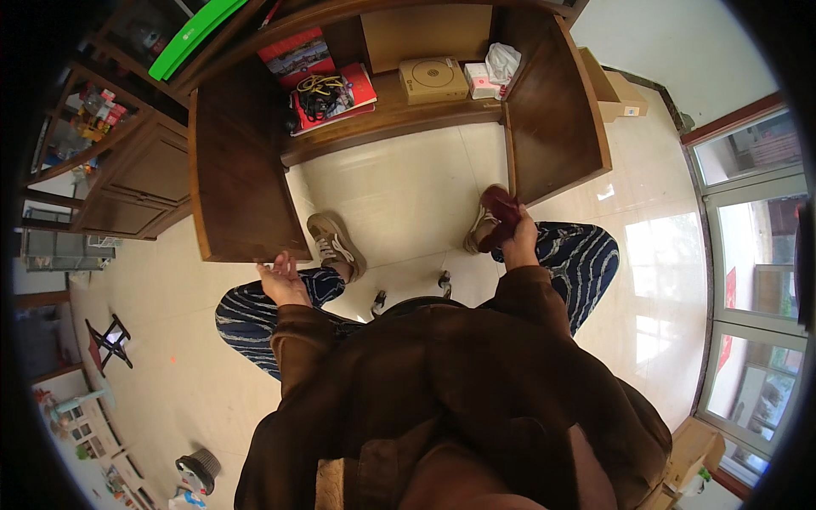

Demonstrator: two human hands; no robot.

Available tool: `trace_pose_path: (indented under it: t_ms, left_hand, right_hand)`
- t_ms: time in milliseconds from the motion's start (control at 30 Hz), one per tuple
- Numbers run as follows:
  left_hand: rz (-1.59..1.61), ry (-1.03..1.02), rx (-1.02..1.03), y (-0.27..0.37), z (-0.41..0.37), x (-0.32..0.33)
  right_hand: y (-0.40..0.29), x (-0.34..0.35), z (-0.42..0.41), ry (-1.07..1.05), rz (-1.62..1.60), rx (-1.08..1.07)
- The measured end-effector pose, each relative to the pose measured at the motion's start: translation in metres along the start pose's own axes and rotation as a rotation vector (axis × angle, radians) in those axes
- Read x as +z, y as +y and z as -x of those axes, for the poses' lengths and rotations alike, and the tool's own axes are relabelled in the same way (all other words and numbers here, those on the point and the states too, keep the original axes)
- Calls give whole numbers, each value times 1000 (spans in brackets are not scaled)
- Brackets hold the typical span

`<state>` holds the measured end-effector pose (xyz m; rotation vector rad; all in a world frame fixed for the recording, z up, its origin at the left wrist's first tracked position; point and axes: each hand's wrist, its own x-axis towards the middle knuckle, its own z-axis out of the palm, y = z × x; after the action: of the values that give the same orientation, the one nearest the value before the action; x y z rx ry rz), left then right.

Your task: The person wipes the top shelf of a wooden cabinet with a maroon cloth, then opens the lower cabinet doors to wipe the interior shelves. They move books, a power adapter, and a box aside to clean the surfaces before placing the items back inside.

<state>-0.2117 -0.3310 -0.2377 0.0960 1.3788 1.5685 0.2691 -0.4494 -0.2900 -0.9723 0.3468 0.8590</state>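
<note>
My right hand [521, 242] grips a dark red cloth [500, 213], which hangs by the free edge of the right wooden cabinet door [554, 115]. At the near edge of the left cabinet door [245, 185], my left hand [284, 284] has its palm turned up and fingers apart; whether the fingertips touch the wood I cannot tell. Both doors stand swung out towards me. Inside the cabinet [389, 111] lie red booklets [363, 83] under a tangle of black and yellow cables [322, 95], a brown cardboard box [433, 80], a white and pink pack [479, 80] and a crumpled white plastic bag [503, 62].
A bright green board [197, 38] sits above the left door. Cardboard boxes [625, 95] stand behind the right door. My shoes [335, 245] rest on the tiled floor, near chair casters [444, 280]. A folding stool [109, 341] and a waste bin [199, 470] are at left.
</note>
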Motion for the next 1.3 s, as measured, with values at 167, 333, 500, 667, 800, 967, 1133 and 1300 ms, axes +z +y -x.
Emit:
trace_pose_path:
  t_ms: [167,333,500,667,800,967,1133,1300]
  left_hand:
    - [-108,64,172,13,-12,-4]
    - [-99,14,264,25,-22,9]
    - [-43,-158,158,31,-19,64]
    - [-2,-336,230,64,3,119]
    - [-251,-611,83,39,39,154]
    - [-193,-738,-336,-22,56,196]
    - [100,-622,-269,-64,-3,241]
    - [99,-285,-143,-90,-66,259]
  right_hand:
    - [-24,38,-33,-161,-86,-60]
    - [-27,91,-38,-183,-80,-173]
    - [15,129,-26,-479,5,94]
    - [22,198,5,-762,162,194]
    - [55,252,82,-835,394,24]
    - [146,259,96,-992,614,-6]
    - [199,289,49,-785,1035,-888]
    - [242,314,-13,-879,1361,-819]
